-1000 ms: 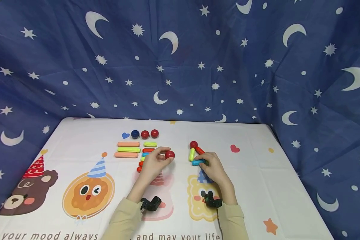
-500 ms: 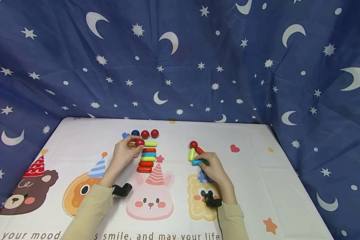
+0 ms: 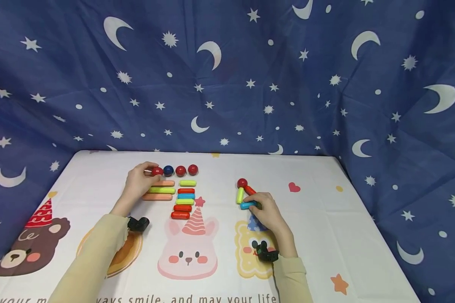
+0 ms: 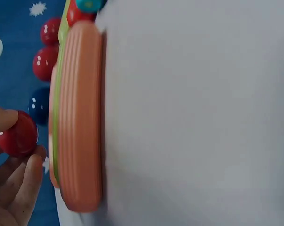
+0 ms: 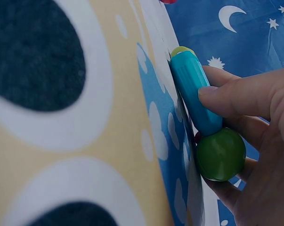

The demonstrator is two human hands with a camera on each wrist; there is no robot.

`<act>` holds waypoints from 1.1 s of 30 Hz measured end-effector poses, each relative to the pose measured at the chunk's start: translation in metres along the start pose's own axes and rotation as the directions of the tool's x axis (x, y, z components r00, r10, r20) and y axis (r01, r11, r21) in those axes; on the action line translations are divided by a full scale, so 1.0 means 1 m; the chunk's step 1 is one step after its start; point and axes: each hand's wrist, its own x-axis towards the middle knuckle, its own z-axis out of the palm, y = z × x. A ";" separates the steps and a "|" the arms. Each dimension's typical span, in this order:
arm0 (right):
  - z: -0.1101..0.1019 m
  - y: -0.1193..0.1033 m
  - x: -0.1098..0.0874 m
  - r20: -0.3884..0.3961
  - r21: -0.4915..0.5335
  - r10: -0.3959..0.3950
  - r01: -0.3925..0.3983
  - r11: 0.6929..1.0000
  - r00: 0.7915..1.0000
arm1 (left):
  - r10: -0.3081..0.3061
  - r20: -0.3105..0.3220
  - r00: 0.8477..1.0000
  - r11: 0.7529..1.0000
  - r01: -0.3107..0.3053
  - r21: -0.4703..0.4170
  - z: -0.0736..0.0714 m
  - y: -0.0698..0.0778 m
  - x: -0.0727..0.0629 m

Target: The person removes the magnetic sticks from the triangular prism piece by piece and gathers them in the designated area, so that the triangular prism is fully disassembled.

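My left hand [image 3: 137,183] pinches a red ball [image 4: 20,134] between thumb and fingers, at the left end of a row of balls. Right beside it lies a dark blue ball [image 3: 168,170]. Two more red balls, including one red ball [image 3: 193,169] at the end, continue the row. My right hand [image 3: 268,213] grips a short blue rod [image 5: 194,92] with the thumb on its side. A green ball [image 5: 221,154] sits at the rod's lower end, against the fingers. Ahead, a yellow-green rod [image 3: 240,195] and a red rod [image 3: 250,190] meet at a red ball [image 3: 242,183].
Long orange rods, one orange rod [image 3: 159,197] nearest, lie around a long yellow-green rod [image 3: 163,190] under the left hand. To their right is a column of several short rods, with a red rod [image 3: 180,215] nearest. A starry blue curtain [image 3: 227,84] stands behind the table [image 3: 314,235].
My left hand has carried the red ball left and back, from the middle to the left end of the ball row. The right hand keeps its place on the blue rod.
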 end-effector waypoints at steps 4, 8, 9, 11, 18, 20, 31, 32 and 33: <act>0.001 0.000 0.000 0.004 0.006 0.003 -0.003 1.000 1.000 | -0.024 0.037 0.999 0.999 0.023 0.034 -0.003 -0.005 0.008; 0.002 0.001 0.000 0.003 0.003 0.000 0.000 1.000 1.000 | -0.033 0.070 0.997 0.998 0.029 0.056 -0.005 -0.010 0.014; 0.002 0.000 0.000 0.002 0.002 0.000 0.000 1.000 1.000 | -0.035 0.076 0.996 0.998 0.031 0.060 -0.005 -0.011 0.015; 0.002 0.000 0.000 0.003 0.005 0.000 0.000 1.000 1.000 | -0.040 0.088 0.995 0.997 0.034 0.066 -0.005 -0.013 0.017; 0.002 -0.001 -0.001 0.002 0.014 0.001 -0.001 1.000 1.000 | -0.048 0.103 0.993 0.996 0.039 0.082 -0.004 -0.017 0.021; 0.001 -0.001 -0.001 0.002 0.013 0.004 -0.004 1.000 1.000 | -0.048 0.106 0.993 0.996 0.040 0.082 -0.003 -0.017 0.022; 0.001 0.000 -0.001 0.004 0.005 0.029 -0.029 1.000 1.000 | -0.081 0.128 0.988 0.995 0.072 0.070 -0.001 -0.019 0.024; 0.001 0.000 -0.001 0.003 0.007 0.031 -0.031 1.000 1.000 | -0.081 0.128 0.988 0.995 0.073 0.070 -0.001 -0.019 0.024; 0.000 0.000 -0.001 0.002 0.007 0.032 -0.032 0.999 0.999 | -0.082 0.130 0.988 0.995 0.074 0.068 -0.001 -0.018 0.024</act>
